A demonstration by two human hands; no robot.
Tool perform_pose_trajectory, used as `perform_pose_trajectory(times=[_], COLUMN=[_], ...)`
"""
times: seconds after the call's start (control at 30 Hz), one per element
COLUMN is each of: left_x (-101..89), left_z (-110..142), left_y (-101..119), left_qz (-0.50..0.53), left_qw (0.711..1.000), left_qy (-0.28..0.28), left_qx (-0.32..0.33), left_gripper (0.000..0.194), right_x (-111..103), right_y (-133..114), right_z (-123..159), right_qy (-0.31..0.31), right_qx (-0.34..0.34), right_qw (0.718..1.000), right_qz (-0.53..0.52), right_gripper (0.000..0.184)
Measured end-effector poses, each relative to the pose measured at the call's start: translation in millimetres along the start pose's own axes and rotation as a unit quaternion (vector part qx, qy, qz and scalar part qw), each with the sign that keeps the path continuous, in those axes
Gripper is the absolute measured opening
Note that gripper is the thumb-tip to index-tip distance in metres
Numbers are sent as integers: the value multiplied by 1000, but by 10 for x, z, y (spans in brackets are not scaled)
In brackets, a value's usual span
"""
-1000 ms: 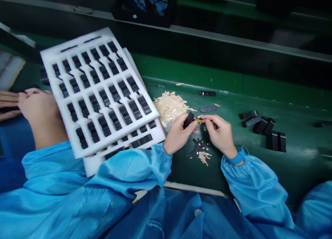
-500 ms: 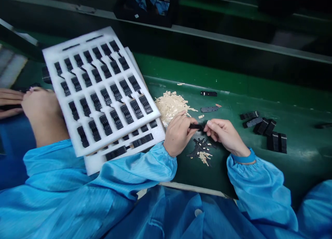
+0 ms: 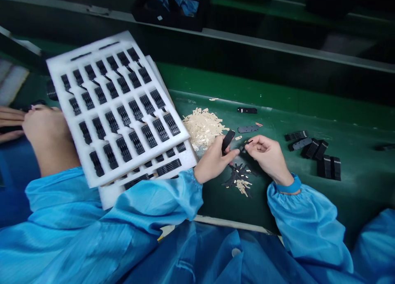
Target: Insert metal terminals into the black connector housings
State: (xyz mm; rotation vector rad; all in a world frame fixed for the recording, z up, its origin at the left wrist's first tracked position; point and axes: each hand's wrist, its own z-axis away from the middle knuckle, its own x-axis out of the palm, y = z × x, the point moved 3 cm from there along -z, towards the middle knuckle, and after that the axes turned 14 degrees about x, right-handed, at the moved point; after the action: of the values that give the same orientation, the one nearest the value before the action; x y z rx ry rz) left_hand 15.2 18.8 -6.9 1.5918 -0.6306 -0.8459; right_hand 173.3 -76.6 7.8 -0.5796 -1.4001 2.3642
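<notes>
My left hand [image 3: 214, 161] is closed around a flat black bar-shaped part [image 3: 228, 141], which sticks up tilted between thumb and fingers. Close by on the right, the fingertips of my right hand [image 3: 268, 156] pinch a small thin dark strip [image 3: 247, 143]. Below both hands lies a small heap of black and cream strips [image 3: 239, 178]. Behind my left hand spreads a larger pile of cream tabs [image 3: 202, 127]. A grey perforated plate [image 3: 248, 129] and a black bar with a pale mark [image 3: 247, 110] lie beyond my hands on the green bench.
White foam trays [image 3: 91, 174] filled with black parts are stacked at left. Black part stacks [image 3: 328, 168] lie at right. Another person's hand [image 3: 46, 125] is at far left. A dark box [image 3: 168, 15] sits on the back ledge.
My left hand has turned, tipping the black part from nearly level to upright and bringing its thumb into view. My right hand has drawn slightly apart, a thin strip showing at its fingertips.
</notes>
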Motion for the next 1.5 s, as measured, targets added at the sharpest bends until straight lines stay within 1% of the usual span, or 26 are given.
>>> perform_pose_trajectory(times=[0.07,0.13,0.23,0.33,0.4,0.53,0.63,0.77,0.97,1.07,1.33,1.5], left_x=[36,59,88,113,118,117,117,121,115,110,91,89], left_z=[-15,-24,-29,-31,-35,-41,-42,-44,-48,-46,-45,-50], left_y=[-8,-17,-41,-57,-55,-39,-27,-18,-14,-16,19,18], left_qz=[114,179,221,250,261,286,297,297,284,283,285,287], left_qw=[993,982,973,963,959,951,947,948,952,952,950,950], left_qy=[-23,-28,-33,-33,-26,-17,-11,-8,-24,-29,-26,-26], left_qx=[-35,-50,-66,-92,-106,-120,-120,-116,-109,-111,-124,-118], left_gripper=[23,17,14,12,9,11,13,14,14,15,15,16], right_x=[2,6,20,42,56,91,103,107,103,100,92,96], right_y=[-3,2,23,56,83,136,155,156,125,120,129,131], right_z=[3,12,24,23,20,26,38,51,61,59,59,45], right_qy=[13,27,43,48,49,44,61,76,67,63,54,55], right_qx=[-20,-41,-64,-72,-77,-82,-95,-111,-127,-121,-122,-134], right_qw=[1000,999,996,995,995,993,990,985,983,984,985,983], right_qz=[7,21,47,55,51,67,87,104,111,112,105,112], right_gripper=[30,30,27,24,21,16,16,14,14,14,13,12])
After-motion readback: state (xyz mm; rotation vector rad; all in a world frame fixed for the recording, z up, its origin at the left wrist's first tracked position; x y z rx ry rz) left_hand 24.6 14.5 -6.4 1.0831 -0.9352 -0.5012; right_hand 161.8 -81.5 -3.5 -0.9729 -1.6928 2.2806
